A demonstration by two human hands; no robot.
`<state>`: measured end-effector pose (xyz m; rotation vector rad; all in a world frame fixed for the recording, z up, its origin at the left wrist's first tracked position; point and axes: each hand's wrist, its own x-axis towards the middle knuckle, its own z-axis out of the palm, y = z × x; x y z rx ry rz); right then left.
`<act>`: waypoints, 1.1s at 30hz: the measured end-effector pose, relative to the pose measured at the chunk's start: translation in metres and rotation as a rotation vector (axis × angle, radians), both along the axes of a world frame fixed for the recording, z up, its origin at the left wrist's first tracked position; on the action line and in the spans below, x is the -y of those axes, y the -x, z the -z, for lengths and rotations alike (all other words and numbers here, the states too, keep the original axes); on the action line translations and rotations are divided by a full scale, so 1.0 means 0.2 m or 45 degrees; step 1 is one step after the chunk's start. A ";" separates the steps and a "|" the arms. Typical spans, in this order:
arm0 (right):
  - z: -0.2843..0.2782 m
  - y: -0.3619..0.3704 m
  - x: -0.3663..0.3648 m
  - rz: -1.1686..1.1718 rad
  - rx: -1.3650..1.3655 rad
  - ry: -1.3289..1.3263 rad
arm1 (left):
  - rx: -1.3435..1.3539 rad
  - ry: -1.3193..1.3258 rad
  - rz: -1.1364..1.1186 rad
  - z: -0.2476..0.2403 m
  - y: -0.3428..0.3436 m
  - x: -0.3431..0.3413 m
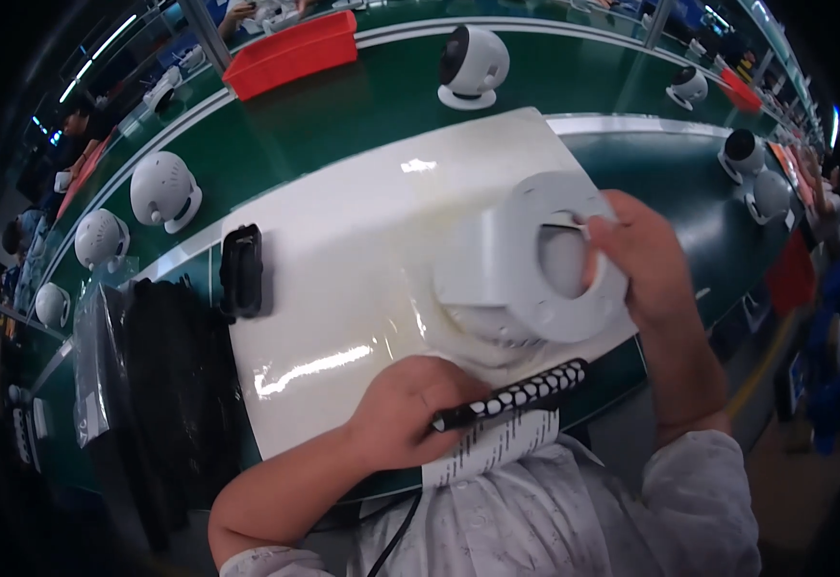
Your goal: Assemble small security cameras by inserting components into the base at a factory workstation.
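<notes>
My right hand (643,255) grips the ring-shaped base of a white round-headed appliance (482,260), which looks like a small desk fan. Its thumb lies on the rim and its fingers reach into the base's opening. The appliance is tipped over, base toward me, low over the white work mat (324,260); whether it touches the mat I cannot tell. Closed in front of my body, my left hand (415,409) holds a black strip with white ovals (521,392). White paper with printed lines (492,450) hangs below that strip. The left fingertips are mostly hidden.
A black tray-like part (242,271) lies at the mat's left edge, beside black and clear plastic bags (185,375). Similar white appliances (162,190) stand on the green belt, one (473,65) straight ahead. Beyond is a red bin (290,56). Other people work farther off.
</notes>
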<state>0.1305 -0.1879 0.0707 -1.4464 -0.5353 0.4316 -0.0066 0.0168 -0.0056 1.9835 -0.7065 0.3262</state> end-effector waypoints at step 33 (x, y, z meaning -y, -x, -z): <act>0.44 0.40 0.14 0.112 0.235 -0.269 | -0.536 0.330 -0.340 -0.03 0.10 0.02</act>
